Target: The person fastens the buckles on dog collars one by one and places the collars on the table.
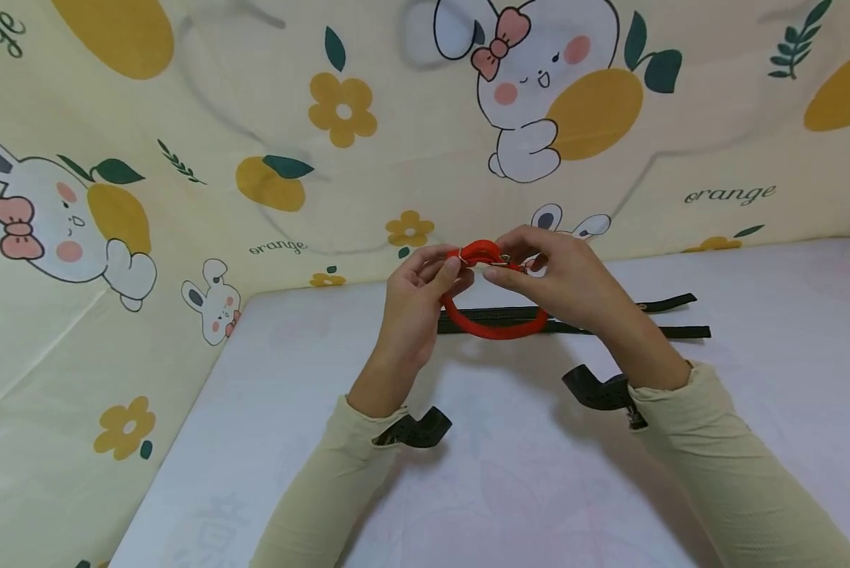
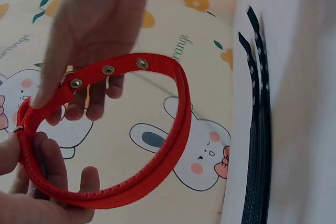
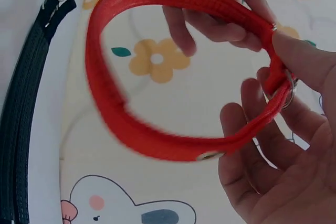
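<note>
A red collar [image 1: 497,332] forms a loop held up over the table between both hands. Along its band in the left wrist view run metal eyelets [image 2: 108,70]. The left hand [image 1: 413,304] pinches one side of the loop between thumb and fingers. On the other side, the right hand [image 1: 567,272] grips the strap beside the metal ring [image 3: 289,92], its thumb pressed on the red band. Behind the loop in the head view, black zippers [image 1: 686,332] lie across the table, partly hidden by the collar and the right forearm.
The white table [image 1: 311,442] has its left edge slanting across the head view. A printed cloth [image 1: 368,181] with rabbits and oranges hangs behind it. Black straps [image 1: 425,428] stick out from both sleeve cuffs.
</note>
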`<move>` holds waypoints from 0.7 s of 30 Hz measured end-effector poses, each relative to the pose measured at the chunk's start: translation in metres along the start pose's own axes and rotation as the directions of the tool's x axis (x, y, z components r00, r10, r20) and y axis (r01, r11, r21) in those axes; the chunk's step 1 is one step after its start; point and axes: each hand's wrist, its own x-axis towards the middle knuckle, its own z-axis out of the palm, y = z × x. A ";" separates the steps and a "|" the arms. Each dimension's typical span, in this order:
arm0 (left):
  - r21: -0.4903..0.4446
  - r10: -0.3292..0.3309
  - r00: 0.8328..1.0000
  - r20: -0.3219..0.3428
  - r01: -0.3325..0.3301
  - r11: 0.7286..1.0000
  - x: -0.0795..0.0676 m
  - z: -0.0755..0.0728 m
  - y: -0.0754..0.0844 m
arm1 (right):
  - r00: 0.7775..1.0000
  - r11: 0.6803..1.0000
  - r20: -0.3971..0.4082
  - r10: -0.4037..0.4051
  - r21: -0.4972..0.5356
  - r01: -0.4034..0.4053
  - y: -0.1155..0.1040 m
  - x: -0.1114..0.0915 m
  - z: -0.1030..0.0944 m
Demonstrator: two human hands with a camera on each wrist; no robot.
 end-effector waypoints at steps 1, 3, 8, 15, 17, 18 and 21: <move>-0.018 -0.009 1.000 -0.006 0.009 1.000 0.001 -0.001 0.001 | 1.000 1.000 0.005 0.005 -0.006 -0.005 0.000 0.000 -0.001; -0.065 -0.023 0.999 -0.024 0.021 0.998 0.003 -0.003 0.004 | 1.000 0.999 0.011 0.027 -0.017 -0.027 0.000 0.001 -0.003; -0.127 -0.043 0.997 -0.065 0.034 0.991 0.005 -0.009 0.010 | 0.998 0.998 0.001 0.057 -0.039 -0.057 0.006 -0.001 -0.012; -0.194 -0.062 0.994 -0.092 0.043 0.980 0.009 -0.012 0.011 | 0.996 0.998 -0.060 0.065 -0.005 -0.066 0.004 -0.003 -0.014; -0.188 -0.069 0.992 -0.107 0.048 0.981 0.009 -0.012 0.012 | 0.995 0.998 -0.070 0.066 -0.004 -0.067 0.003 -0.002 -0.013; -0.180 -0.074 0.991 -0.113 0.053 0.982 0.009 -0.012 0.012 | 0.995 0.998 -0.075 0.066 -0.002 -0.066 0.003 -0.002 -0.013; -0.140 -0.079 0.992 -0.095 0.065 0.988 0.009 -0.014 0.013 | 0.993 0.997 -0.090 0.074 0.007 -0.073 0.003 -0.002 -0.014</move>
